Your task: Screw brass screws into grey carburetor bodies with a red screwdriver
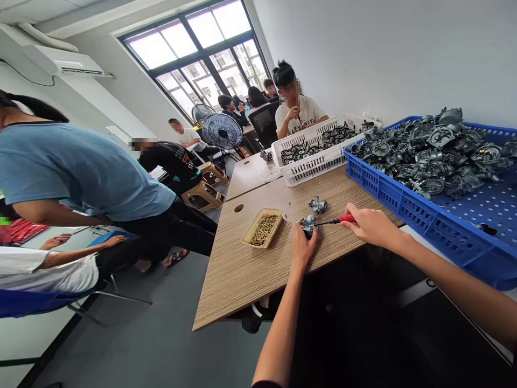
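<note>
My left hand (pixel 304 247) is closed around a small grey metal carburetor-like part (pixel 308 223) near the front edge of the wooden table (pixel 226 275). In my right hand (pixel 369 225) is a screwdriver with a red handle (pixel 347 217), held level, its dark shaft pointing left. The shaft's tip meets the side of the metal part; the exact contact point is too small to tell. A second metal part (pixel 318 205) lies just beyond. Left of my hands sits a yellowish tray (pixel 245 239) of small brass-coloured pieces (pixel 264 229).
A blue crate (pixel 428 229) heaped with metal parts stands at the right. Behind the table's middle is a white basket (pixel 309 173) of dark parts, with a seated person (pixel 301 113) beyond. Another person in a blue shirt (pixel 84 167) leans at the left, near the fans (pixel 222 131).
</note>
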A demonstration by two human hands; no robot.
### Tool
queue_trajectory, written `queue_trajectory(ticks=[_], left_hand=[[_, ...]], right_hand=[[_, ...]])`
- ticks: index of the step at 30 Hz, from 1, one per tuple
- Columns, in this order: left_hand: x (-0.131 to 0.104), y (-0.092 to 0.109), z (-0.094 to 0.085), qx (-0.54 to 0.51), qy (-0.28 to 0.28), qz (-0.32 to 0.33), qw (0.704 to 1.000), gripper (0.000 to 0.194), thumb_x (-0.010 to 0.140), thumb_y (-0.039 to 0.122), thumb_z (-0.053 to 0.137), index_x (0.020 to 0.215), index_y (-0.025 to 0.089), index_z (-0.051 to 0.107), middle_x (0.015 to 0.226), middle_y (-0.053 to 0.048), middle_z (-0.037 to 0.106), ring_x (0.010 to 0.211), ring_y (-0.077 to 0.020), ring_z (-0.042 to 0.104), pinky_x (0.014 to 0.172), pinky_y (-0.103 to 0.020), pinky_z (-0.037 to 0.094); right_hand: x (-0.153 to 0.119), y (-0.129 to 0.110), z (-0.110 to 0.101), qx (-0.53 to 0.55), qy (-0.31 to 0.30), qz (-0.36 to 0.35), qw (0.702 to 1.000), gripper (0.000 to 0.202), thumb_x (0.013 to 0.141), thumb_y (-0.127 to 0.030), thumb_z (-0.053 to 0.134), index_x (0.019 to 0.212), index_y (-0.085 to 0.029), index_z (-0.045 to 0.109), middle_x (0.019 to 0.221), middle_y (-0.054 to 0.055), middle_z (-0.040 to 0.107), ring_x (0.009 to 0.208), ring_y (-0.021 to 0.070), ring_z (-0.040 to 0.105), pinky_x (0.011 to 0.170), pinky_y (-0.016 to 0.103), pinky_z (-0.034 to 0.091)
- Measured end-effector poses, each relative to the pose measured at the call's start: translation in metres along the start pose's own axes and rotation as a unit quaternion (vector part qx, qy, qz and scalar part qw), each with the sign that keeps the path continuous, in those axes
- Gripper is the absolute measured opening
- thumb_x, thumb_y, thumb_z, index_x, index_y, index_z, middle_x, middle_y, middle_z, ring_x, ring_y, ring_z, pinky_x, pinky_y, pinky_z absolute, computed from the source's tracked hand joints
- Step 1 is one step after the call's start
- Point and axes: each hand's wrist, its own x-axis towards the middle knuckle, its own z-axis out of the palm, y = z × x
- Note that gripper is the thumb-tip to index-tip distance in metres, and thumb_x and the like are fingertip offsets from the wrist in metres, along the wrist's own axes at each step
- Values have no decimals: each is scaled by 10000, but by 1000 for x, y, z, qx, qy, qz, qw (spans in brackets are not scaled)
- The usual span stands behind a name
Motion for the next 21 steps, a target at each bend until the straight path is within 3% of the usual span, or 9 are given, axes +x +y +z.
queue_trajectory(ticks=[6, 14, 21], left_hand=[[0, -4, 3, 2, 6, 16, 1000, 373, 935, 377, 592, 1244, 207, 470, 1181, -123, 614, 1127, -250, 598, 1017, -401, 488], [0, -6, 5, 3, 13, 26, 1000, 360, 945, 381, 584, 1239, 206, 473, 1160, -120, 615, 1110, -248, 603, 994, -398, 497], [1, -7, 5, 3, 14, 24, 1000, 359, 942, 370, 591, 1235, 202, 470, 1151, -118, 617, 1088, -246, 600, 985, -396, 496]], right_hand=[[-1, 1, -2, 32, -11, -32, 999, 165, 1036, -330, 496, 1140, -216, 439, 982, 80, 747, 906, 275, 737, 647, 284, 380], [2, 0, 0, -20, -3, 15, 1000, 279, 1063, -479, 432, 1044, -209, 499, 906, 100, 759, 864, 292, 741, 637, 294, 383], [-1, 2, 0, 61, 6, -50, 997, 214, 1020, -318, 526, 1190, -225, 436, 1020, 71, 744, 938, 268, 733, 691, 288, 406]])
